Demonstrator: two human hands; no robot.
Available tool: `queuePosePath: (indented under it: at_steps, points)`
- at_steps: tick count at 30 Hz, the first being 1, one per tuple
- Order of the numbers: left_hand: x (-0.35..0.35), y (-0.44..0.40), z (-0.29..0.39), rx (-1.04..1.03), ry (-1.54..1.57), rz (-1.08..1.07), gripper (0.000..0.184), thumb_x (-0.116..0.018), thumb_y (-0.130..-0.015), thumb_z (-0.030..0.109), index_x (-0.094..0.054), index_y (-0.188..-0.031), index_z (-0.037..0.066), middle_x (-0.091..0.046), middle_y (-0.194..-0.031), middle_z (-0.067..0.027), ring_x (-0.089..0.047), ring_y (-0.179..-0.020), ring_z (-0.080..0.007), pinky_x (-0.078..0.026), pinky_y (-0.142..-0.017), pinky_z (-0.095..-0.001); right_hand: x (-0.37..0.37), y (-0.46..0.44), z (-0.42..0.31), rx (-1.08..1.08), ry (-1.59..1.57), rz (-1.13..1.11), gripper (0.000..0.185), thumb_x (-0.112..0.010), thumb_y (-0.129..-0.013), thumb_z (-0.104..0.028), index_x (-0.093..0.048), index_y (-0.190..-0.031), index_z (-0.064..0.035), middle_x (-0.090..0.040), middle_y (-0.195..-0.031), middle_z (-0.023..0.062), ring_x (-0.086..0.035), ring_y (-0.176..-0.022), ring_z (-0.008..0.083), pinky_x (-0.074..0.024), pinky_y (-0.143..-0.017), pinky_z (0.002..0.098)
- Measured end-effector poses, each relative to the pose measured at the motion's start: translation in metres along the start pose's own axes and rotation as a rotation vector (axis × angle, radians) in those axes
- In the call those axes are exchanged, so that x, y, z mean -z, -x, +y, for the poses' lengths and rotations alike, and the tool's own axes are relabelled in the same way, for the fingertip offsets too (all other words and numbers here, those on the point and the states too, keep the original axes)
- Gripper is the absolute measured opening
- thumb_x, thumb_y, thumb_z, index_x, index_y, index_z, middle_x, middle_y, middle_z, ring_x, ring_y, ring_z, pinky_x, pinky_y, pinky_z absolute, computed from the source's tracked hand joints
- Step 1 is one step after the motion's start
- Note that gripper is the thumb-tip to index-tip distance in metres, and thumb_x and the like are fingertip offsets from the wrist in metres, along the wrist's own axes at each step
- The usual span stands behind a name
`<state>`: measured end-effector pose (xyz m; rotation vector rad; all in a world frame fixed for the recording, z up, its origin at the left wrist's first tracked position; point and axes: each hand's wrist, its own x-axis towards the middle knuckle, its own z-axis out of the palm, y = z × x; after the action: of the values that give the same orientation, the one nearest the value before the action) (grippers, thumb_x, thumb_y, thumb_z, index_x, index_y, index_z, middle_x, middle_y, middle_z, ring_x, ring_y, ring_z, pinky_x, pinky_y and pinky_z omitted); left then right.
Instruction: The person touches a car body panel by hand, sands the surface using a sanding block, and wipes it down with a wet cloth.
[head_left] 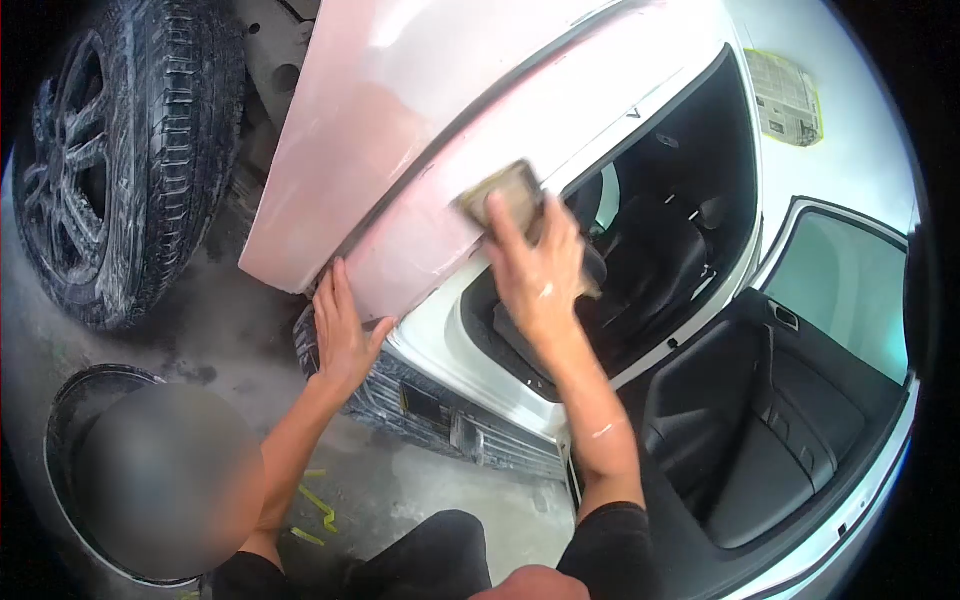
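Observation:
My right hand is closed around a brownish, flat rectangular sanding block, slightly smeared by motion. The block is against or just over the white-and-pink body panel, beside the car's door opening; exact contact is unclear. White residue marks my right wrist and forearm. Lower on the same panel, my left hand lies with fingers spread near its bottom end, thumb apart. Above the dark gap runs another pinkish panel, patchy in colour.
A dusty wheel stands at upper left. Below it is a black bucket, mostly covered by a blurred patch. The open car door is at right, with a dark seat inside. Taped newspaper and yellow tape scraps also show.

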<state>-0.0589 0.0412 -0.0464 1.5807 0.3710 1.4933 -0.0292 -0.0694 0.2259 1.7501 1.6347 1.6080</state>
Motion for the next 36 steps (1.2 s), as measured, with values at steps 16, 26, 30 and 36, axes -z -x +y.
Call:
queuePosePath:
  at_steps: [16,26,30,36]
  points:
    - [0.002,-0.001,-0.002,-0.041,0.045,0.030,0.117,-0.093,-0.083,0.019,-0.017,-0.169,-0.009,-0.034,-0.161,-0.0380,-0.038,-0.146,-0.0559,-0.033,-0.124,-0.0604,0.013,-0.112,-0.018,-0.138,0.156,0.101,0.063,-0.073,-0.097,-0.020,-0.058,-0.156,-0.0329,-0.051,-0.148,0.0352,-0.059,-0.124,0.0537,-0.0494,-0.094,0.0661]
    - [0.003,-0.001,-0.002,-0.023,0.041,0.014,0.114,-0.090,-0.087,0.022,-0.017,-0.168,-0.011,-0.033,-0.159,-0.0398,-0.037,-0.145,-0.0574,-0.032,-0.124,-0.0614,0.002,-0.096,-0.024,-0.124,0.188,0.066,0.067,-0.075,-0.095,-0.019,-0.056,-0.158,-0.0343,-0.047,-0.151,0.0398,-0.058,-0.127,0.0557,-0.0512,-0.093,0.0650]
    - [0.007,-0.003,0.000,-0.019,0.057,-0.029,0.115,-0.089,-0.088,0.023,-0.013,-0.169,-0.011,-0.031,-0.161,-0.0406,-0.035,-0.146,-0.0577,-0.029,-0.125,-0.0617,-0.007,-0.028,-0.049,-0.007,0.084,-0.043,0.071,-0.074,-0.094,-0.019,-0.054,-0.160,-0.0363,-0.045,-0.154,0.0391,-0.059,-0.126,0.0557,-0.0486,-0.099,0.0690]
    - [0.005,-0.001,0.001,-0.002,0.043,-0.032,0.119,-0.091,-0.086,0.021,-0.013,-0.169,-0.009,-0.028,-0.164,-0.0382,-0.034,-0.147,-0.0581,-0.030,-0.124,-0.0625,0.006,-0.108,-0.011,-0.088,0.168,0.198,0.061,-0.072,-0.095,-0.020,-0.059,-0.155,-0.0250,-0.050,-0.149,0.0388,-0.059,-0.126,0.0545,-0.0518,-0.096,0.0636]
